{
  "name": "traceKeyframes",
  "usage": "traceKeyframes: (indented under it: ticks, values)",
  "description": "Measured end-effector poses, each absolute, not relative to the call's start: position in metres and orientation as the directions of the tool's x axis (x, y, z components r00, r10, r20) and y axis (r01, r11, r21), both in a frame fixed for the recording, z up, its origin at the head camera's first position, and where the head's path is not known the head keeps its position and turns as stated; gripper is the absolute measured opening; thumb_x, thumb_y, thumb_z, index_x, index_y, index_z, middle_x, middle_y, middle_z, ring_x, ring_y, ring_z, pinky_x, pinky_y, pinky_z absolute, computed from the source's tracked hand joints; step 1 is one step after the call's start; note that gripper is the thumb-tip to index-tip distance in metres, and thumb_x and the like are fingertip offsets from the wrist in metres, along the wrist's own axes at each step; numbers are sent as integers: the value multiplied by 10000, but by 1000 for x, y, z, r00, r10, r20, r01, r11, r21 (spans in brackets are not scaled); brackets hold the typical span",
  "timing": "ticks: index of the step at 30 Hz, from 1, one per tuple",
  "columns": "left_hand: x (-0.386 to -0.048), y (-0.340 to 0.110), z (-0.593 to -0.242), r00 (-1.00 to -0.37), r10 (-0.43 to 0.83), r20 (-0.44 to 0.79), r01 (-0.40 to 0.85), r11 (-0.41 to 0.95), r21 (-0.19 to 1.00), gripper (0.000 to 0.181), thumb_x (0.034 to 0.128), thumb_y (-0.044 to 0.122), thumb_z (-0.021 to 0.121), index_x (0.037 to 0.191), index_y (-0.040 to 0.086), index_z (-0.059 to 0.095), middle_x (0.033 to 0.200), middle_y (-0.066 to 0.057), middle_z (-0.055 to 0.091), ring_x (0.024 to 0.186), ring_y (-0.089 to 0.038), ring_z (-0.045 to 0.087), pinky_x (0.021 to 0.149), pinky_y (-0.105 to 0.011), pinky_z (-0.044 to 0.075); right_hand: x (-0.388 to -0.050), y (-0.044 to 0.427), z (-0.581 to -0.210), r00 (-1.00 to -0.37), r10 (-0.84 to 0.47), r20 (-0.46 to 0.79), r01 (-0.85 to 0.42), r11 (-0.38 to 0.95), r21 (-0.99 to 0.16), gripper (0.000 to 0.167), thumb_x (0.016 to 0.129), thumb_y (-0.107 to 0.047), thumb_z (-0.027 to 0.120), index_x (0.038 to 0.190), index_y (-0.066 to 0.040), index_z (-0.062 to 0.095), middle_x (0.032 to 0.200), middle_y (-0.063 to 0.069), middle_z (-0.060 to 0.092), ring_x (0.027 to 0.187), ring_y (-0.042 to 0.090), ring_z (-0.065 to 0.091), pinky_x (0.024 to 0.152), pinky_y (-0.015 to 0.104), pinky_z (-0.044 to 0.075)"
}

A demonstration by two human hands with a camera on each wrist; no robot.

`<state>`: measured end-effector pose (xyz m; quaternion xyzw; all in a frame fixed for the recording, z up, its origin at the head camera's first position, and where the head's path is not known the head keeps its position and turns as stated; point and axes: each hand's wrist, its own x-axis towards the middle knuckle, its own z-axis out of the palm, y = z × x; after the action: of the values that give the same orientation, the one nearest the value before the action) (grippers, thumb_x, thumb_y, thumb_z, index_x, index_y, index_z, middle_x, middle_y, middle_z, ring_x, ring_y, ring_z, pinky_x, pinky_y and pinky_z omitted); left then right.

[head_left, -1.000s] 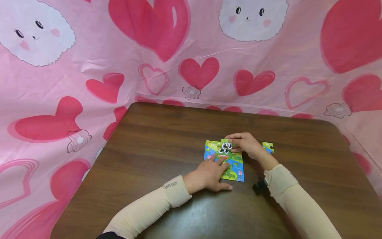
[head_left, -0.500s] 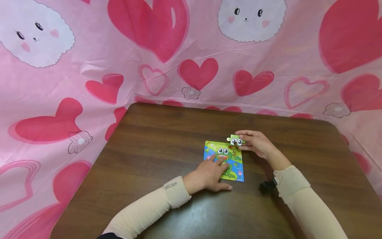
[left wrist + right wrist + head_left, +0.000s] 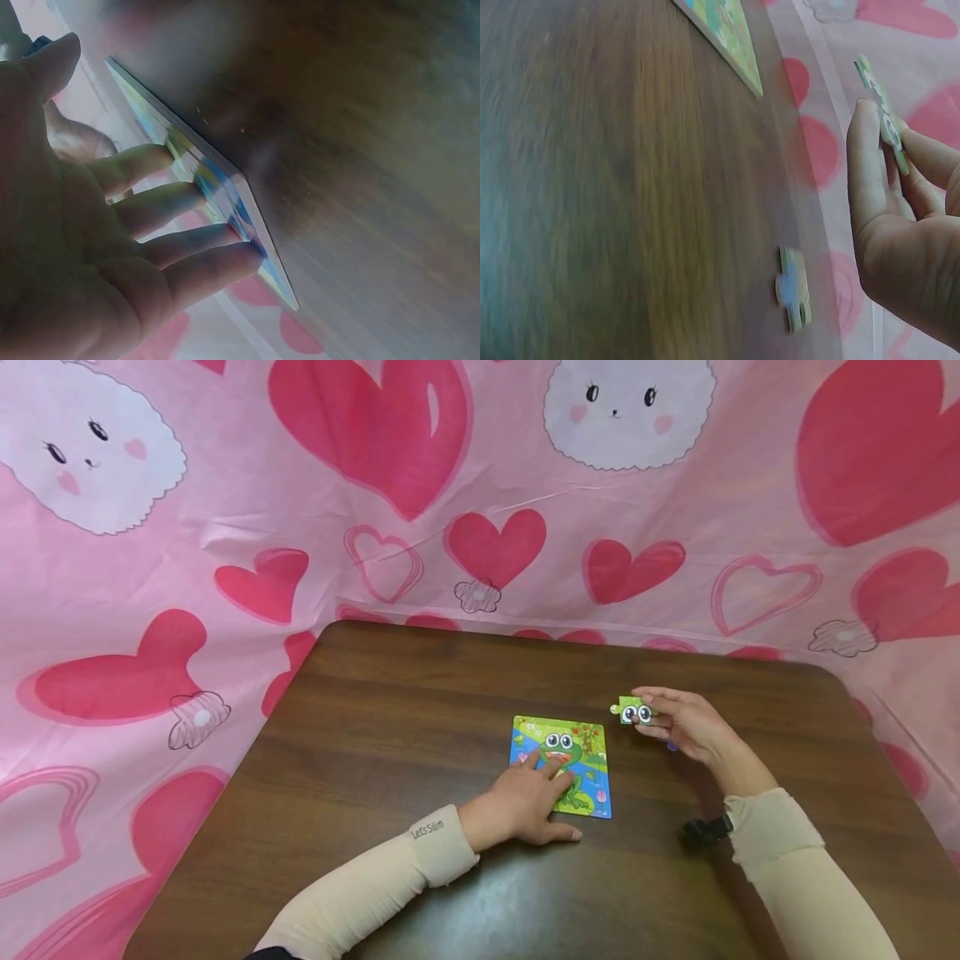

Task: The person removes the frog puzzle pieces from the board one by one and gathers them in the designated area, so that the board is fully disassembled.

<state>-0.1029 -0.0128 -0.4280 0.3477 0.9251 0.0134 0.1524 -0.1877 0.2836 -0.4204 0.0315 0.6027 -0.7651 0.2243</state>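
Note:
A square jigsaw puzzle with a green frog picture lies flat on the table. My left hand rests on it, and the left wrist view shows the fingertips touching its surface with the fingers fairly straight. Off to the puzzle's right, my right hand pinches a green puzzle piece printed with two big eyes. In the right wrist view that piece is held up between thumb and fingers, apart from the table. Another loose puzzle piece lies on the table below the right hand, mostly hidden in the head view.
The brown wooden table has rounded back corners. Pink cloth with hearts and white faces hangs behind it and along its left side. A black strap device sits at the right wrist.
My right hand has moved right, lifting the eyes piece from the puzzle's top edge out past its right side. My left hand has stayed on the puzzle.

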Motion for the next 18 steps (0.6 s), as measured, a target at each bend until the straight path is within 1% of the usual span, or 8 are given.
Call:
traceKeyframes:
  ticks: [3, 9, 14, 18]
  values:
    - [-103, -13, -428, -712, 646, -275, 638, 759, 132, 851, 890, 748, 553, 1566, 260, 384, 1660, -3, 327, 1512, -370, 336, 1195, -472, 366, -185, 295, -420, -901, -301, -312, 382, -211, -900, 257, 1055, -95, 521, 1065, -157, 770, 1007, -7, 746, 855, 127, 757, 789, 301, 618]
    - [-103, -13, -428, -711, 645, -281, 633, 761, 145, 852, 893, 744, 554, 1570, 259, 378, 1667, -1, 313, 1515, -386, 325, 1197, -486, 361, -179, 320, -423, -909, -289, -301, 381, -282, -880, 299, 1061, -69, 494, 1063, -147, 783, 1000, 23, 761, 882, 143, 762, 805, 314, 616]
    - [-100, -15, -429, -716, 633, -293, 622, 770, 142, 867, 892, 742, 557, 1579, 250, 361, 1668, -15, 306, 1522, -392, 308, 1201, -499, 351, -177, 337, -425, -911, -287, -295, 380, -312, -871, 312, 1064, -62, 483, 1072, -137, 785, 1013, 16, 764, 892, 134, 755, 813, 307, 616]
    - [-100, -17, -429, -720, 635, -280, 621, 770, 149, 859, 892, 737, 564, 1570, 245, 376, 1665, -18, 314, 1513, -395, 326, 1196, -500, 359, -175, 352, -427, -915, -284, -286, 374, -336, -864, 341, 1070, -49, 456, 1068, -121, 789, 1007, 14, 769, 883, 133, 755, 809, 322, 618]
